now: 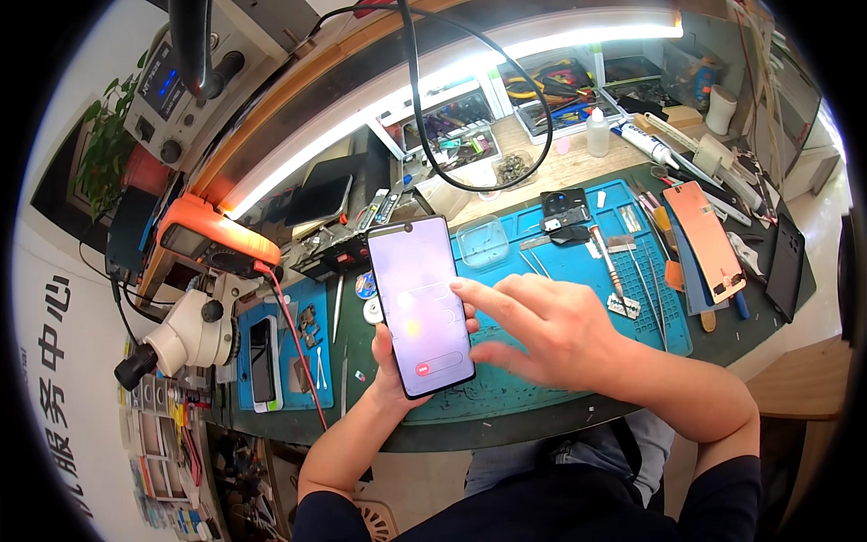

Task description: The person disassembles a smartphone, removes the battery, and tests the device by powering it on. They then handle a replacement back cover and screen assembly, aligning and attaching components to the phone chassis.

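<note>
A smartphone (421,316) with a lit pale purple screen stands upright over the workbench. My left hand (390,381) is closed around its lower part, with the thumb at the left edge and fingertips showing at the right. On the screen are several rounded bars, with a red round button on the lowest. My right hand (564,330) holds nothing. Its index finger stretches to the right side of the screen, while the other fingers are bent and the thumb sits apart, slightly blurred. Whether the index fingertip touches the glass I cannot tell.
Under the hands lies a blue repair mat (578,361) with tweezers, a blade, a screwdriver (607,262) and a clear tray (483,242). An orange multimeter (217,237), a microscope (185,334) and another phone (263,361) stand left. A black cable (417,99) loops down overhead. Orange panel (704,239) right.
</note>
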`<state>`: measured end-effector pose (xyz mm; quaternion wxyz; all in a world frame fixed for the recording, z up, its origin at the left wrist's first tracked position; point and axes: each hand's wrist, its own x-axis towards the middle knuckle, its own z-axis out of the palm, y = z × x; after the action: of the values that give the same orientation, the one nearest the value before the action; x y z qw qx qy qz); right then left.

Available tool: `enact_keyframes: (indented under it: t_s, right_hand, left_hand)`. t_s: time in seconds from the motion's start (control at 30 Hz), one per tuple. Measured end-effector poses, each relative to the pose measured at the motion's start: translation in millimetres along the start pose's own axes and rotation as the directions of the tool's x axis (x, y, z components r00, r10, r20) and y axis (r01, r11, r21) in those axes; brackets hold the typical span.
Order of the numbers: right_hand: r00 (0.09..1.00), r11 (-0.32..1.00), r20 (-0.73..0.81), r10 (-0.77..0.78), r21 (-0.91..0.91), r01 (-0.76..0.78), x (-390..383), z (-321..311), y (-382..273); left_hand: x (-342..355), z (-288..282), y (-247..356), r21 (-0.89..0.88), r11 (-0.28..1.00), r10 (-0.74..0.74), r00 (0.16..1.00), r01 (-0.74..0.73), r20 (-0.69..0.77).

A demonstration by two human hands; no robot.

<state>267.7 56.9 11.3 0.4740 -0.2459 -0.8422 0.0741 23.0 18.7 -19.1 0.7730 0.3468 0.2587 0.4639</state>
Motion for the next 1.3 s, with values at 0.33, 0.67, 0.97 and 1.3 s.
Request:
enact_keyframes:
  t_s: [0.33, 0.67, 0.97, 1.3]
  right_hand:
    - [0.936, 0.996, 0.351, 0.031, -0.085, -0.001, -9.1, 3.0, -11.8]
    - [0.921, 0.989, 0.386, 0.061, -0.149, -0.002, -8.0, 1.2, -13.2]
    - [0.946, 0.965, 0.271, 0.176, -0.239, -0.111, -13.4, 7.3, 2.0]
    - [0.991, 0.988, 0.107, 0.081, 0.120, -0.094, -3.9, 7.0, -13.7]
  left_hand:
    - [5.4, 6.1, -3.5, 0.128, 0.991, -0.024, 1.000, 0.026, -0.020]
    - [4.3, 11.6, -6.0, 0.152, 0.986, -0.073, 0.997, 0.073, -0.001]
    - [4.0, 3.5, 5.6, 0.017, 0.996, 0.090, 0.995, -0.091, 0.047]
    - [0.7, 20.9, -1.9, 0.166, 0.975, 0.166, 0.981, -0.147, -0.103]
